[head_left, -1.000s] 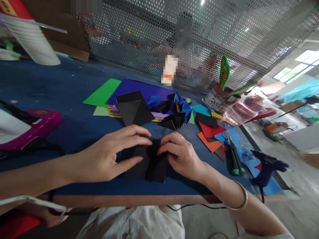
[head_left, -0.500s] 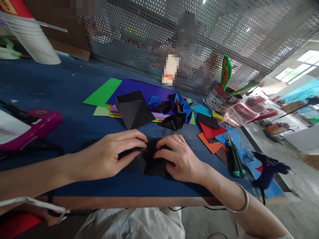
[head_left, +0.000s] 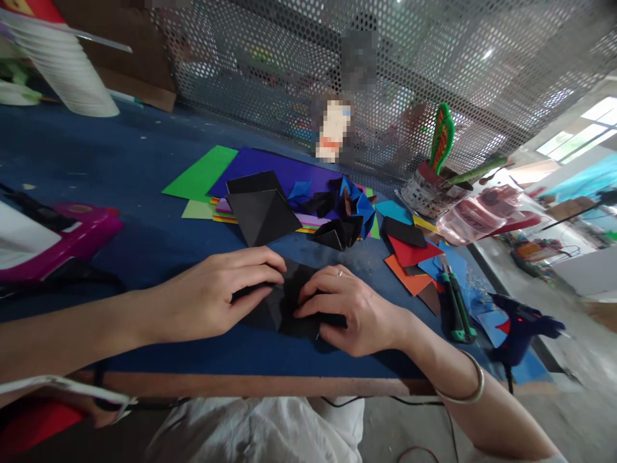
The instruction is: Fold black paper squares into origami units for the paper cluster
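Note:
A sheet of black paper (head_left: 274,312) with creases lies on the blue tabletop, close to the front edge. My left hand (head_left: 226,292) is closed on its left side, fingers and thumb bent over the paper. On the right side, my right hand (head_left: 340,308) presses down with curled fingers, its thumb low near the paper's corner. Both hands hide part of the sheet. Just beyond them rests a folded black paper piece (head_left: 263,215), and to its right are smaller folded black pieces (head_left: 337,233) and blue folded paper (head_left: 364,212).
Coloured paper (head_left: 200,177) lies behind the folded pieces. On the right are red paper (head_left: 412,254), a green utility knife (head_left: 457,308), a glue gun (head_left: 520,328) and a tool pot (head_left: 424,190). A magenta device (head_left: 84,238) sits left; a perforated metal screen (head_left: 270,71) stands behind.
My right hand has shifted slightly, its fingers sliding a little down and left over the black paper. My left hand stays nearly in place. The view has tilted slightly.

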### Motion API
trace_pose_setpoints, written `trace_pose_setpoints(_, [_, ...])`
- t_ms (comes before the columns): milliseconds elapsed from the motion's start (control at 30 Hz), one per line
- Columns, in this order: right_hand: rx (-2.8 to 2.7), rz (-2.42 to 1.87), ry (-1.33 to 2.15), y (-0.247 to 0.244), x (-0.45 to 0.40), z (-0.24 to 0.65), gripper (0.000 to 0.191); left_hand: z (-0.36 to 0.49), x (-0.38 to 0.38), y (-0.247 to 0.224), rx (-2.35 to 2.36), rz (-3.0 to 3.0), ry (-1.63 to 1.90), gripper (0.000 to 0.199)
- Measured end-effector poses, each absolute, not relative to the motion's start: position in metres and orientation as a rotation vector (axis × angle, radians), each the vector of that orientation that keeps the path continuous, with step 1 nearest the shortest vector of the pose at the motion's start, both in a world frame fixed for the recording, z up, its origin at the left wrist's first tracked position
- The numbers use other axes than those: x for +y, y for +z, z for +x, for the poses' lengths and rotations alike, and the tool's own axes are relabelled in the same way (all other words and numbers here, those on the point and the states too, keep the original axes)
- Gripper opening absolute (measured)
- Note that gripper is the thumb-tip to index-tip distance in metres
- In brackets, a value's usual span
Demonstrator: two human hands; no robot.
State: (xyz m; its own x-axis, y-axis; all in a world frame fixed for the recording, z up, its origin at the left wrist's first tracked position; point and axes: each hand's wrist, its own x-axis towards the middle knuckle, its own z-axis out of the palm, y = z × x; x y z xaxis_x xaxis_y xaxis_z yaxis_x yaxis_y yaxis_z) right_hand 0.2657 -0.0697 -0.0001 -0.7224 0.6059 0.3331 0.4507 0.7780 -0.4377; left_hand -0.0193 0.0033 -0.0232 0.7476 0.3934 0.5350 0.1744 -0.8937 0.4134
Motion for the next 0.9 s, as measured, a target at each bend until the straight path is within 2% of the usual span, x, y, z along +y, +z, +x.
trace_pose_setpoints(167, [-2.503,-0.799,0.488,-0.0016,-0.0685,0.2680,0.024,-0.0184,0.0036,-0.0237,0.440,2.607,0.917,0.022])
trace_pose_setpoints(433, [-2.498,-0.802,0.475,-0.0009,-0.0683,0.2677,0.022,-0.0200,0.0034,-0.0250,0.435,2.646,0.909,0.023])
trace_pose_setpoints(600, [-2.478,-0.785,0.463,-0.0004,-0.0676,0.2684,0.012,-0.0196,0.0013,-0.0236,0.440,2.669,0.921,0.024])
trace_pose_setpoints(800, [-2.501,-0.789,0.519,-0.0028,-0.0644,0.2707,0.005,-0.0188,-0.0005,-0.0202,0.357,2.762,0.903,0.030])
trace_pose_setpoints(900, [-2.530,-0.795,0.572,-0.0008,-0.0620,0.2745,0.006,-0.0192,-0.0039,-0.0177,0.191,2.806,0.839,0.041])
